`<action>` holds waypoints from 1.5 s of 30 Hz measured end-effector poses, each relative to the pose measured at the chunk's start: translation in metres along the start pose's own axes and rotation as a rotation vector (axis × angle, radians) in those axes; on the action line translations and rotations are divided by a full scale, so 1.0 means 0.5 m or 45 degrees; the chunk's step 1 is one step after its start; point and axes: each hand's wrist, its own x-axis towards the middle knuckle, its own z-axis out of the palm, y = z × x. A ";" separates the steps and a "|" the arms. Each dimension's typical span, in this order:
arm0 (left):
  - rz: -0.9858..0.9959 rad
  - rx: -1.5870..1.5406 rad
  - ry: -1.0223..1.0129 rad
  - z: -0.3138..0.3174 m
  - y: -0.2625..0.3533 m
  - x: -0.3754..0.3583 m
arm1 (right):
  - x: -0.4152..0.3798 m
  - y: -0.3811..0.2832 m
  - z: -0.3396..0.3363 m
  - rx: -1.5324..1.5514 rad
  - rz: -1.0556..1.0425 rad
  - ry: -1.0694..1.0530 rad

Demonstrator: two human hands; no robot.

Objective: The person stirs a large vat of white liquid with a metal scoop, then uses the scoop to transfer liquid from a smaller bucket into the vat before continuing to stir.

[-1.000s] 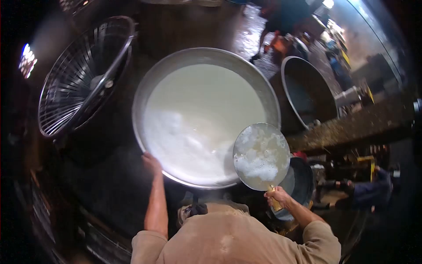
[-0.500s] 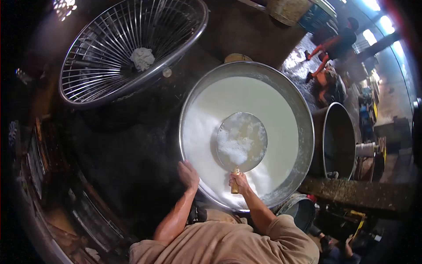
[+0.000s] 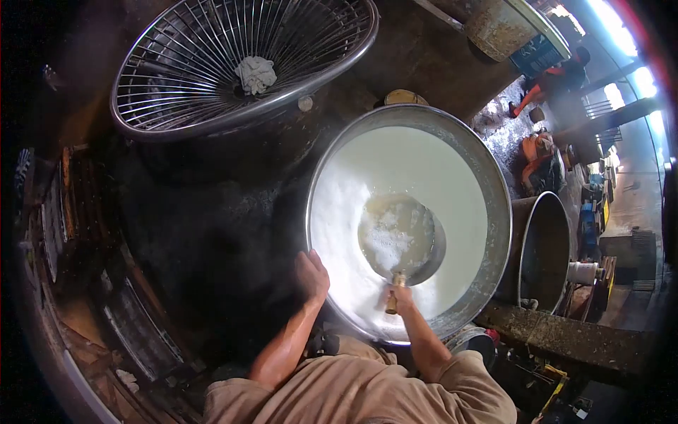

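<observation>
My right hand [image 3: 402, 297] is closed around the short light-brown handle of a round skimmer [image 3: 426, 240]. White froth and bubbles lie on its disc, which is partly dipped in milky white liquid [image 3: 424, 162]. The liquid fills much of a large round metal vat [image 3: 498, 205] in front of me. My left hand [image 3: 311, 275] rests against the outside of the vat's near-left rim, its fingers stretched out and holding nothing.
A wide metal-barred basket [image 3: 191, 113] with a crumpled white cloth [image 3: 256, 75] stands at the upper left. Right of the vat is a deep metal drum [image 3: 547, 240] beside a ledge [image 3: 565, 332]. Buckets [image 3: 501, 32] and a co-worker [image 3: 561, 78] appear at the upper right.
The skimmer's disc has tilted and sunk, with liquid around its froth. My view has turned, so the vat and basket sit further right. My left hand stays at the rim.
</observation>
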 end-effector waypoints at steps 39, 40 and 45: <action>-0.222 0.272 0.250 0.064 -0.101 -0.164 | 0.009 0.741 -0.718 0.536 0.588 0.988; -0.217 0.343 0.223 0.062 -0.106 -0.159 | -0.020 0.689 -0.691 1.031 0.613 0.808; -0.238 0.396 0.283 0.057 -0.113 -0.143 | 0.066 0.731 -0.614 0.899 0.213 0.701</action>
